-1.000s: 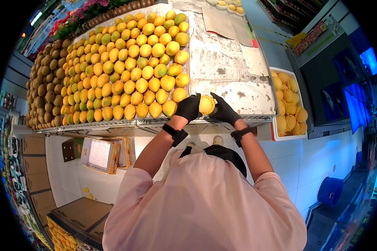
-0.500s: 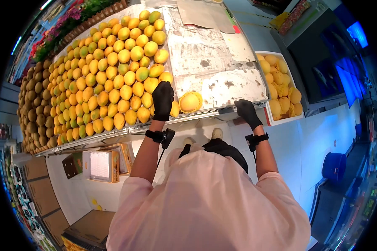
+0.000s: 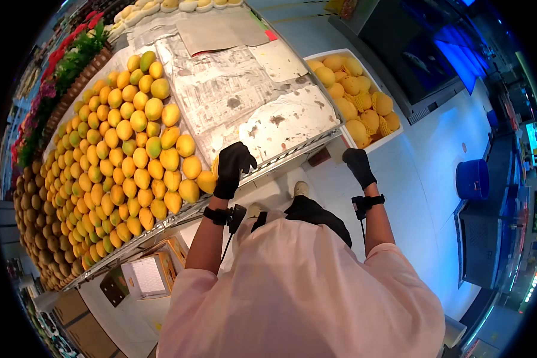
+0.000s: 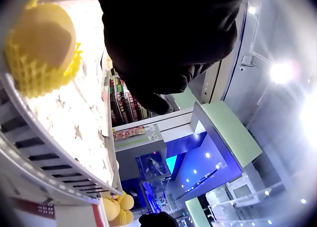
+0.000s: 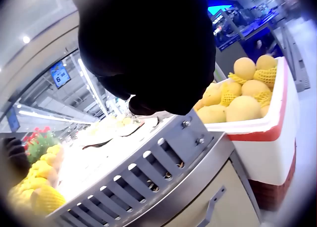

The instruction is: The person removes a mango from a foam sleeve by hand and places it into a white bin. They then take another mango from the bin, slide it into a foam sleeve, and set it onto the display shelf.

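My left hand [image 3: 234, 169], in a black glove, is over the front edge of the display stand, its fingers loosely bent and holding nothing. Beside it in the left wrist view lies a yellow mango [image 4: 44, 31], its lower part in a yellow foam net [image 4: 47, 73]; in the head view the hand hides most of it. Rows of yellow-green mangoes [image 3: 138, 161] spread to the left of that hand. My right hand [image 3: 358, 167], also black-gloved, hangs beyond the stand's front edge near the white box [image 3: 394, 132], fingers loosely curled around nothing.
The white box holds mangoes [image 3: 352, 83], some in foam nets, at the stand's right end. Stained paper [image 3: 215, 83] covers the stand's right part, with a cardboard sheet [image 3: 218, 33] farther back. Brown round fruit [image 3: 33, 209] fills the far left. A slotted metal rail [image 5: 143, 175] edges the front.
Both hands were at the netted mango one second ago; the right hand has drawn away right and off the stand. The mango now lies on the stand. The head view has turned rightward.
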